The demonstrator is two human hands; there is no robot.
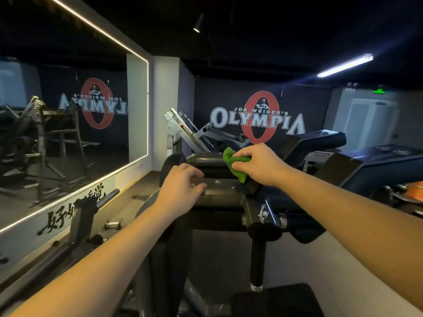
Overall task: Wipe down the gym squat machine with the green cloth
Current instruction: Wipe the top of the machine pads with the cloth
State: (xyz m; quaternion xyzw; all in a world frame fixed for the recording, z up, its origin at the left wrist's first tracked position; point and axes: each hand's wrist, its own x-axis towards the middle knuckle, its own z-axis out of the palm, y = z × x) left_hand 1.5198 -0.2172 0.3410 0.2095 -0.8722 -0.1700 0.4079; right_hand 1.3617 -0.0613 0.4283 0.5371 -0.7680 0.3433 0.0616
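Observation:
The dark squat machine fills the middle of the head view, with a flat top bar and black padded handles below. My right hand grips a bunched green cloth and holds it against the top of the machine's frame. My left hand rests on the left end of the top bar, fingers curled over its front edge. A black handle hangs down under the bar.
A large mirror with a lit border covers the left wall. Another weight machine stands behind, and dark padded benches sit to the right. A bar with a weight peg lies low on the left.

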